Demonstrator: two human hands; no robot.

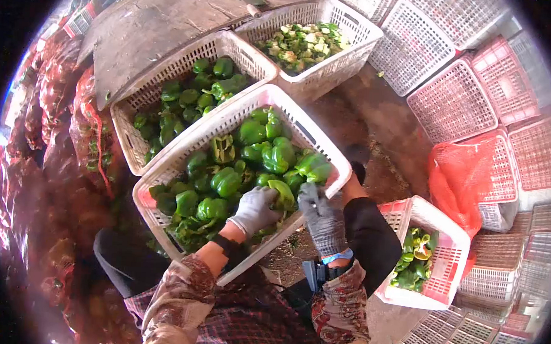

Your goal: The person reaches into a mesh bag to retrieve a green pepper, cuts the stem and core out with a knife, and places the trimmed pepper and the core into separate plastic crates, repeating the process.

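My left hand (256,211), in a light grey glove, is closed around a green bell pepper (282,195) at the near side of a white crate (245,274). Just right of it, my right hand (320,219), in a darker grey glove, has its fingers curled at the crate's right rim. A tiny pale spot shows at those fingers, but what they hold is hidden. Whole and broken green bell peppers (226,182) fill much of this crate below and beyond my hands.
Behind stands a second crate of green peppers (189,98), beside one with pale, chopped-looking pieces (310,42). A crate with cut peppers (415,257) sits at right. Stacked crates (454,94), a red mesh bag (462,175), filled net sacks (57,117) and a wooden board (165,20) surround these.
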